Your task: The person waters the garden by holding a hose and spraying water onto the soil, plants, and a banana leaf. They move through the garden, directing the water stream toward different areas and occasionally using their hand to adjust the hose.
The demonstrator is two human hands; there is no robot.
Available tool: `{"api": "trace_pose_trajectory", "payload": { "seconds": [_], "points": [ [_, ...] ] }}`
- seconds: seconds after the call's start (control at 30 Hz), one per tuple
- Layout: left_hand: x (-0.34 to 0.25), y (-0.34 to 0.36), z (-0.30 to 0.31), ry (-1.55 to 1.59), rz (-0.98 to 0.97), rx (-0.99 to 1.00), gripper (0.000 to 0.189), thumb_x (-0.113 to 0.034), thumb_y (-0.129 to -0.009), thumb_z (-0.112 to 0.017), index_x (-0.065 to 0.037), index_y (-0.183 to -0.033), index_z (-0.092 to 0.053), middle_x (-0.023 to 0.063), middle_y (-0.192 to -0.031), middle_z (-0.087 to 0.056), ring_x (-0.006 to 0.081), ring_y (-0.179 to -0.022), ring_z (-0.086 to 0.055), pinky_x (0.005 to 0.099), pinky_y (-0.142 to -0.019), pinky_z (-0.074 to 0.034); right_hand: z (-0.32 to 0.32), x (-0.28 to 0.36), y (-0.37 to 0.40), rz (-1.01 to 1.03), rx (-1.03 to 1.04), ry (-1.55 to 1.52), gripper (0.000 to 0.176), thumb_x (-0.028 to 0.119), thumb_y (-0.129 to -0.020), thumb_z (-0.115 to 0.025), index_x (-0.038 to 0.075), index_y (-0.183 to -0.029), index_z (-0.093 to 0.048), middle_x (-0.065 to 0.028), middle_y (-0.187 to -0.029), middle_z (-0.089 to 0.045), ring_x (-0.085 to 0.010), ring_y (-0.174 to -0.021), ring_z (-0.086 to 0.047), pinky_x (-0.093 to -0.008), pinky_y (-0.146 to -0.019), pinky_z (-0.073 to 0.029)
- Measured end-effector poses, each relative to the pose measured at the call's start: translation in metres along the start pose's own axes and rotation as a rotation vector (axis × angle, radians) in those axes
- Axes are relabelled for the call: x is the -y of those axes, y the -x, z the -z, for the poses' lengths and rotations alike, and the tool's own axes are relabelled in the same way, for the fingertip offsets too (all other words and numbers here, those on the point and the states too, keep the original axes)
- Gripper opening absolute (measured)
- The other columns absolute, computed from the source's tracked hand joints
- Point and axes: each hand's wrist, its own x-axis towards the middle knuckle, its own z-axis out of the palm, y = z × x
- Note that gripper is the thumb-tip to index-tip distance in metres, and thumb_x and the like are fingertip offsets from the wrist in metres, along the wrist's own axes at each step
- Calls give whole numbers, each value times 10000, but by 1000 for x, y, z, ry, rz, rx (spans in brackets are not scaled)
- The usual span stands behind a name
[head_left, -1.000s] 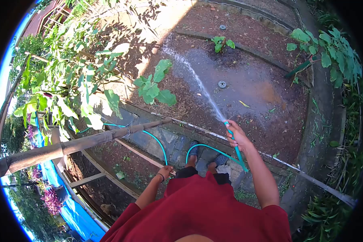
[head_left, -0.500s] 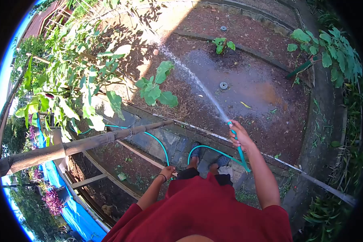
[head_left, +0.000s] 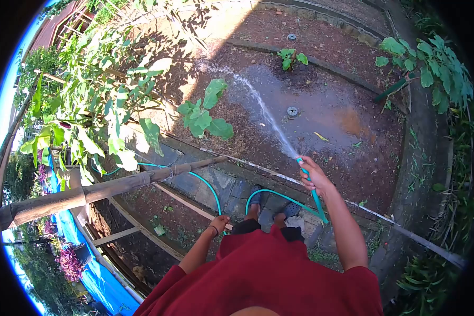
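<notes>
My right hand (head_left: pixel 315 175) is closed around the end of a green garden hose (head_left: pixel 279 194), its thumb near the opening. Water (head_left: pixel 268 116) sprays from the tip in an arc toward the upper left, over the wet soil (head_left: pixel 321 108). The hose bends sharply below that hand and loops past my feet. My left hand (head_left: pixel 219 224), lower and to the left, is closed on another stretch of the same hose. Beyond the hose tip, a leafy plant (head_left: pixel 203 118) grows to the left of the spray and a small plant (head_left: pixel 290 59) farther back.
A thick bamboo pole (head_left: pixel 110 190) slants across the left side. A thin pale pole (head_left: pixel 274 172) runs along the bed's near edge. Paving (head_left: pixel 210 179) lies underfoot. Large leafy plants (head_left: pixel 118 105) stand left, another (head_left: pixel 437 68) at right. A round grey disc (head_left: pixel 292 111) sits in the puddle.
The water stream has become more curved and broken up toward its far end. Both hands stay nearly where they were, still on the hose.
</notes>
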Motion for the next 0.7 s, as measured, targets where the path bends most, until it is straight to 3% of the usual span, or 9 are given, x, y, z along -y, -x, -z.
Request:
{"api": "trace_pose_trajectory", "payload": {
  "seconds": [0.17,0.4,0.5,0.7],
  "points": [
    [-3,2,-1,-2,-11,-15,405,-352,-974,-521,0,-1162,-591,70,-891,-659,146,-675,-579,311,-628,-495,5,0,2,30,-5,-47,267,269,-1003,-458,187,-1258,-449,34,-628,-377,-42,-372,-266,-211,-307,-203],
    [-2,1,0,16,-2,-3,387,-351,-975,-519,-10,-1143,-597,63,-884,-654,153,-684,-591,309,-634,-494,24,20,10,263,-173,-377,246,288,-1007,-465,219,-1242,-453,28,-642,-393,-52,-375,-296,-208,-309,-217],
    [-7,2,3,-47,33,19,387,-357,-974,-523,-14,-1137,-597,57,-874,-650,153,-685,-593,308,-631,-493,16,25,11,195,-143,-299,250,284,-1009,-459,218,-1250,-444,28,-637,-388,-52,-373,-287,-211,-308,-215],
    [-14,3,3,2,29,-3,384,-357,-970,-531,-11,-1122,-600,55,-850,-646,143,-668,-589,297,-619,-491,22,33,9,275,-151,-358,247,279,-1010,-454,221,-1250,-445,31,-627,-385,-52,-370,-287,-210,-306,-214]
  ]
}}
